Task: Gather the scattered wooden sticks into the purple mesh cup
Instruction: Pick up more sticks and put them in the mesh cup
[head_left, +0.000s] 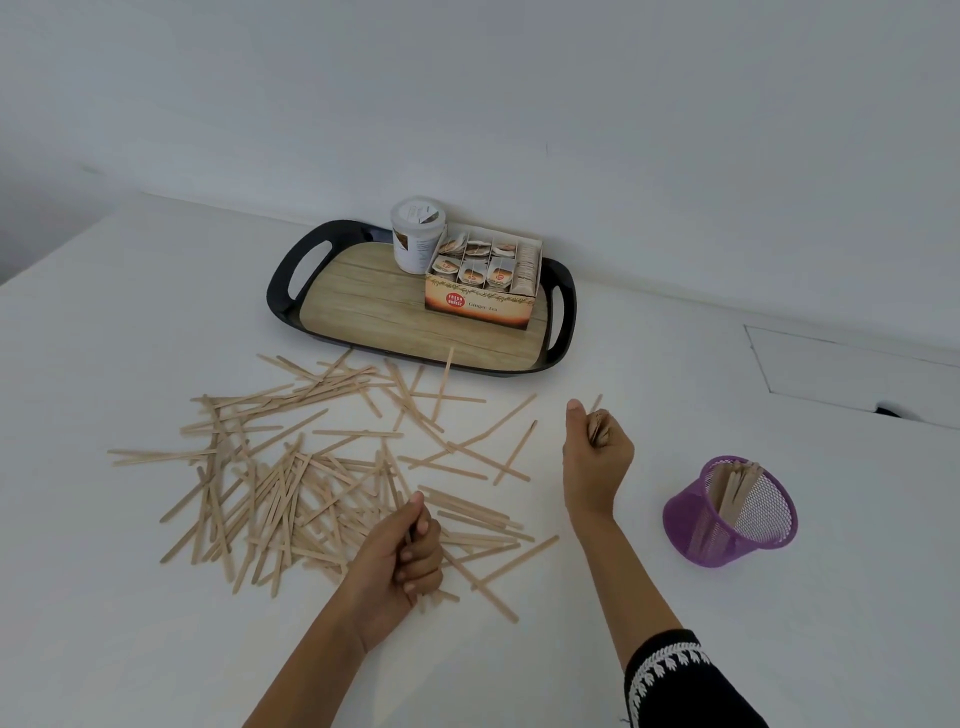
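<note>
Many thin wooden sticks (291, 467) lie scattered in a loose pile across the white table, left of centre. A purple mesh cup (727, 512) stands at the right, leaning a little, with several sticks upright inside it. My left hand (408, 556) rests at the pile's near right edge, fingers closed around a few sticks. Right of the pile and left of the cup, my right hand (597, 452) is raised with its fist closed on a small bundle of sticks, whose ends poke out at the top.
A black tray (291, 280) with a wood-look floor sits behind the pile near the wall. It carries a white jar (415, 234) and an open ginger tea box (483, 280). A cut-out panel (841, 369) marks the table at the far right.
</note>
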